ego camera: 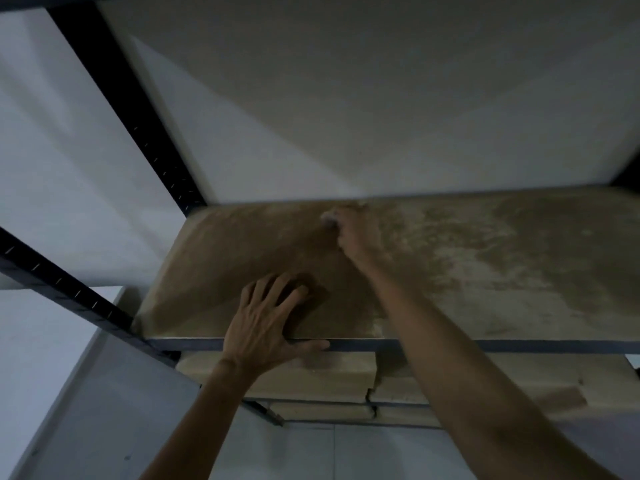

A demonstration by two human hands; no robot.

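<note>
Wiping dust off the wide brown dusty shelf board (485,271) across the middle of the frame, with the right hand (353,233) clenched round a small pale wad of cloth or tissue (328,220), blurred, at the board's far edge just above centre. The left hand (266,320) released, fingers spread flat on the near part of the board at lower centre, thumb lying along the dark metal front rail (519,346). Left of the wad, a darker, cleaner brown; right of it, pale mottled dust reaching toward the right edge of the frame. Best done in long overlapping strokes from the far edge toward the near rail, working rightward into the pale patch, with the wad pressed flat rather than bunched for fuller contact with the wood. Worth leaning only lightly on the left palm for balance, and gathering the dust at the rail instead of flicking it onto the pale rectangular blocks (329,372) on the shelf below.
</note>
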